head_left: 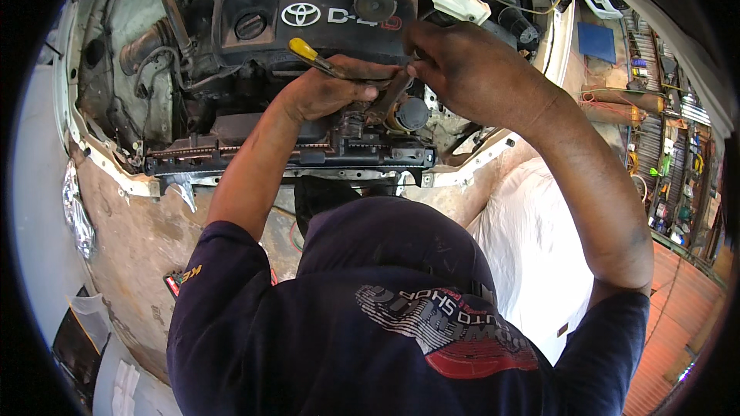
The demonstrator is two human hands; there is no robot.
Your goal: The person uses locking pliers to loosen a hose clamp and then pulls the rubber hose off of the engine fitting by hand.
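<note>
My left hand (333,91) reaches over the front of an engine bay, its fingers closed around a screwdriver with a yellow handle (306,51). That handle sticks out past the back of the hand, while most of the shaft is hidden. My right hand (461,69) comes in from the right, its fingertips pinched together and meeting those of the left. Whatever lies between these fingertips is too small to make out. Just below them are a brownish pipe (395,94) and a round dark cap (412,114). Behind the hands sits the black plastic engine cover (254,11).
A black radiator top (308,157) crosses the bay's front, between pale body panels (116,166). White cloth (528,254) drapes over the right side. Farther right, tools and parts crowd a rack (667,146), with a blue flat item (596,42) near it. A navy-shirted torso (308,339) fills the foreground.
</note>
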